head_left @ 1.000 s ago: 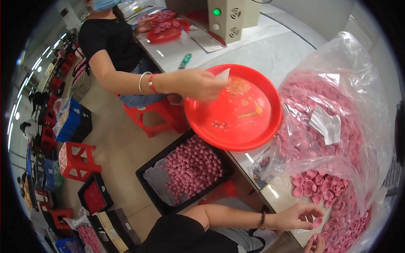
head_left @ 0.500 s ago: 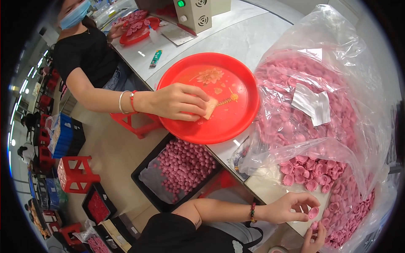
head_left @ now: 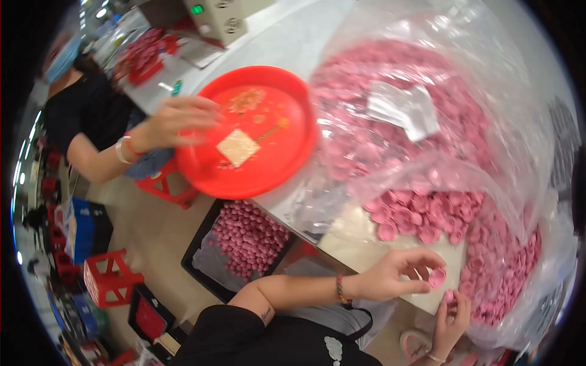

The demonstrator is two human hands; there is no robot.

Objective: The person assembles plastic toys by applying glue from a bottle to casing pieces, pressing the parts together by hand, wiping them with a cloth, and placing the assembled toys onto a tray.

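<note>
My left hand (head_left: 400,272), with a beaded bracelet at its wrist, pinches a small pink half-shell cup (head_left: 436,279) between thumb and fingers. Just below and to the right, my right hand (head_left: 452,317) is closed on a small pink piece (head_left: 449,296) at its fingertips; the fingers partly cover it. The two pieces are close but apart. Beyond my hands, a pile of pink half-shell cups (head_left: 421,213) spills from the mouth of a big clear plastic bag (head_left: 488,67) full of the same cups.
A co-worker's blurred hand (head_left: 183,119) hovers at a red round tray (head_left: 278,174) with a pale square pad (head_left: 238,147) in it. A black crate holds pink balls (head_left: 250,235) below the table edge. Red stools (head_left: 110,277) stand on the floor. A machine (head_left: 217,21) stands at the back.
The view has shifted, so the scene sits further left. The co-worker's hand has let go of the pale pad and drawn back left. My hands keep their pieces.
</note>
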